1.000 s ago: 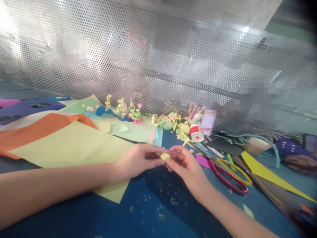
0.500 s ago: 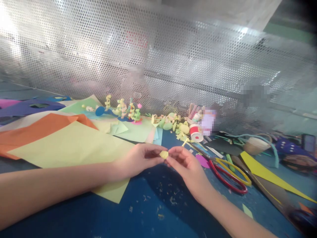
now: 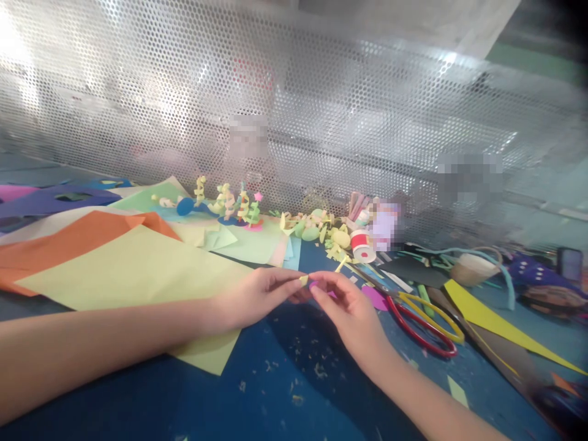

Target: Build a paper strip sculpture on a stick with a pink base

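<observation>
My left hand point(image 3: 257, 297) and my right hand point(image 3: 346, 309) meet fingertip to fingertip above the blue table point(image 3: 275, 392). Between them they pinch a small yellow paper piece point(image 3: 304, 279), of which only a sliver shows. A pink bit point(image 3: 314, 285) shows at my right fingertips; what it is stays unclear. Both forearms rest low over the table. Red and yellow scissors point(image 3: 422, 321) lie just right of my right hand.
Large yellow-green paper point(image 3: 133, 269) and orange paper point(image 3: 68, 242) sheets cover the left. Small paper figures point(image 3: 229, 205), paper scraps and a red-and-white spool point(image 3: 361, 245) stand at the back by a perforated metal screen point(image 3: 294, 110). A yellow triangle point(image 3: 496, 324) lies at the right.
The yellow piece has been turned or squeezed between my fingertips, so less of it shows. Both hands have risen slightly and stayed together.
</observation>
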### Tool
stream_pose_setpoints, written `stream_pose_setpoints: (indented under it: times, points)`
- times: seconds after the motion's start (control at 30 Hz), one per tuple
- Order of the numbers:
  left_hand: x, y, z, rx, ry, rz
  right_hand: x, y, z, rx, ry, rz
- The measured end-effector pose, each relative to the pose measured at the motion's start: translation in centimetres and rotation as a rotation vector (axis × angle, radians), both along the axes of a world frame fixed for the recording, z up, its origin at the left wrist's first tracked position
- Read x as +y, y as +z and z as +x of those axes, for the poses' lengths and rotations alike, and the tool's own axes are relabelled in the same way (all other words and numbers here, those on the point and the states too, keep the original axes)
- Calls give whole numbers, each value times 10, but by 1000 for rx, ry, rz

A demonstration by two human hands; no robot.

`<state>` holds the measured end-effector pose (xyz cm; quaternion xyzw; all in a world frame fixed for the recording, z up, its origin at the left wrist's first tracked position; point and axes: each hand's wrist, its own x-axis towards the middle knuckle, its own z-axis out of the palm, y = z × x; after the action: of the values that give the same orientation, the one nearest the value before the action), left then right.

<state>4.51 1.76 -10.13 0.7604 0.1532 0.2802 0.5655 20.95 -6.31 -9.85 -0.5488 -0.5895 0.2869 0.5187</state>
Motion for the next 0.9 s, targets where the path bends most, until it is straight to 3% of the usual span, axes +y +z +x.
stream_pose_setpoints:
  times: [0.6,0.9]
  points:
    - [0,2,-1,43,-17,-138,-4,-2,-2,-131,-25,102]
    - [4,0,0,-20,-6,-311,-4,-8,1,-262,-67,172]
